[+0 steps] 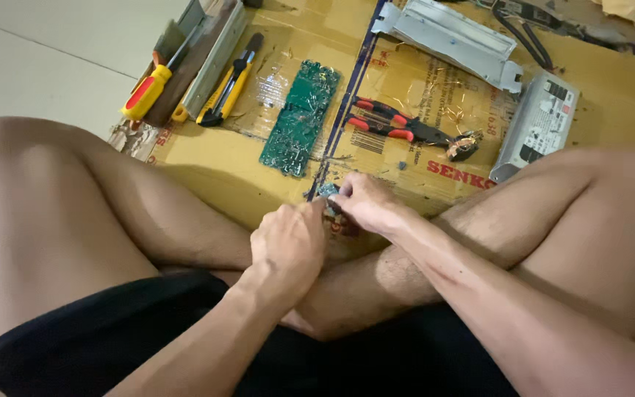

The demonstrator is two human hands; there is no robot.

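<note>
I sit cross-legged on flattened cardboard (207,165). My left hand (288,246) and my right hand (361,202) meet above my shins, both pinched on a small dark component (328,192) that shows only partly between the fingertips. Just beyond the hands lies a green circuit board (299,117), flat on the cardboard. Red-handled pliers (406,129) rest to the right of the board, jaws pointing right.
A yellow screwdriver (148,88) and a yellow utility knife (225,84) lie at the far left beside a grey metal channel (214,55). A grey metal cover (450,37) and a silver power supply box (538,125) sit at the far right. White floor tiles lie left.
</note>
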